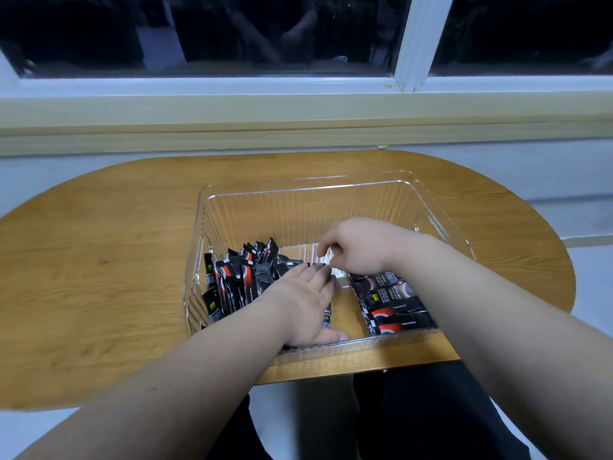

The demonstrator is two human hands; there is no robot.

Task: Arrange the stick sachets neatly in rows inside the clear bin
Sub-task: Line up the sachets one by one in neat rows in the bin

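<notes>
A: Starting at the left, what could slip?

B: The loose heap of stick sachets (pixel 238 277) leans every way against the left wall of the clear bin (pixel 298 190). The left hand (pixel 305 303) lies flat on sachets in the middle, fingers straight and together, pressing down and gripping nothing. If it drags sideways, I'd expect the heap to topple into the bare strip of bin floor beside it.

A: And the right hand (pixel 360 249)?

B: Its fingers are curled just past the left fingertips, perhaps on a sachet end. That spot is blurred, so I cannot tell whether it holds anything. Its wrist hangs over the flat row of sachets (pixel 394 303) at the near right. A low forearm could skew that row, and slick wrappers would likely slide.

A: What stands in the way?

B: Mostly the two hands crowd each other, and the bin's tall walls force both arms in from above. Around it, the wooden bench (pixel 99 260) shows to the left. A pale window sill (pixel 298 111) runs along the far side under dark glass.
</notes>
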